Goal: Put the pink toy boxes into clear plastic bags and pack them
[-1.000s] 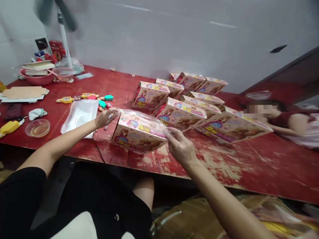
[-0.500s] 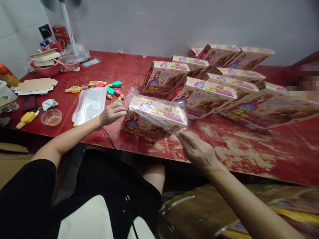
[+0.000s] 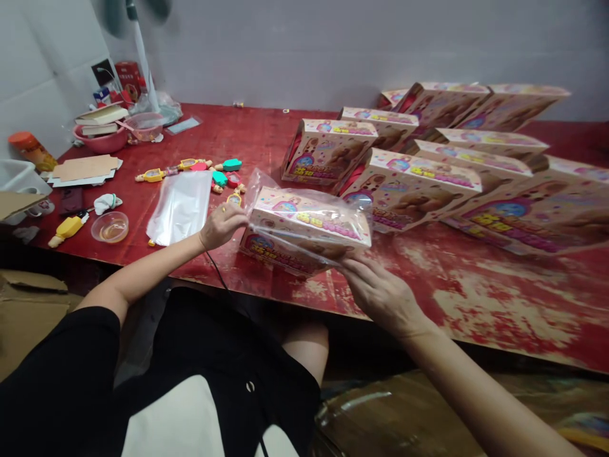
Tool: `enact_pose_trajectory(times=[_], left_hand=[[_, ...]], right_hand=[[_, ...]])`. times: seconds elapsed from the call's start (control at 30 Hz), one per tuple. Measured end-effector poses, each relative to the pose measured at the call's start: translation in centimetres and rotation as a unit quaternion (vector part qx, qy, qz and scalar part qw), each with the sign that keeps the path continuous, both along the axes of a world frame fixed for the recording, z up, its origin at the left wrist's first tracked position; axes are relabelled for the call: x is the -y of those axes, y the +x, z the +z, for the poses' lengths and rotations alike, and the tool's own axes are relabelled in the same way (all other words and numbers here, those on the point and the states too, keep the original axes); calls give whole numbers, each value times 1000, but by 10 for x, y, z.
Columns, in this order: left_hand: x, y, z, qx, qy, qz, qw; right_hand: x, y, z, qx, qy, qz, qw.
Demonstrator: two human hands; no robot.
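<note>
A printed cardboard box (image 3: 304, 235) sits at the table's front edge, its upper part covered by a clear plastic bag (image 3: 259, 184). My left hand (image 3: 223, 225) pinches the bag at the box's left end. At the lower right corner, my right hand (image 3: 378, 289) has its fingers closed on the bag's edge, the fingertips partly hidden against the box. A stack of flat clear bags (image 3: 179, 206) lies left of my left hand. Behind it are several small yellow, green and red toy pieces (image 3: 193, 165).
Several matching printed boxes (image 3: 419, 190) stand in rows at the right and back of the red table (image 3: 266, 139). On the left are a plastic cup (image 3: 110, 227), flat cardboard pieces (image 3: 85, 168), a pink bowl (image 3: 98, 143) and a fan (image 3: 143, 57).
The bag reaches slightly lower over the front of the box, both hands still gripping it. The whole view has shifted, so everything appears a little further right.
</note>
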State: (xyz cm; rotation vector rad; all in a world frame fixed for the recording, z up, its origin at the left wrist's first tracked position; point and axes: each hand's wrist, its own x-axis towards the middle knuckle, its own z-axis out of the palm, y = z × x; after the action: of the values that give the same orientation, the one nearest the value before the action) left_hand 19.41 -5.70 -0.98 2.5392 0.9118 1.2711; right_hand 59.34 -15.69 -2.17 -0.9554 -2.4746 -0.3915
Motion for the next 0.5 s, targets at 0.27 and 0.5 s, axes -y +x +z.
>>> enact_pose_trajectory(times=[0.27, 0.5], left_hand=[[22, 10, -28, 219, -342, 21, 914], [-4, 42, -5, 348, -573, 95, 736]], right_hand=[[11, -13, 7, -247, -263, -43, 932], [-56, -33, -5, -594, -446, -195, 641]])
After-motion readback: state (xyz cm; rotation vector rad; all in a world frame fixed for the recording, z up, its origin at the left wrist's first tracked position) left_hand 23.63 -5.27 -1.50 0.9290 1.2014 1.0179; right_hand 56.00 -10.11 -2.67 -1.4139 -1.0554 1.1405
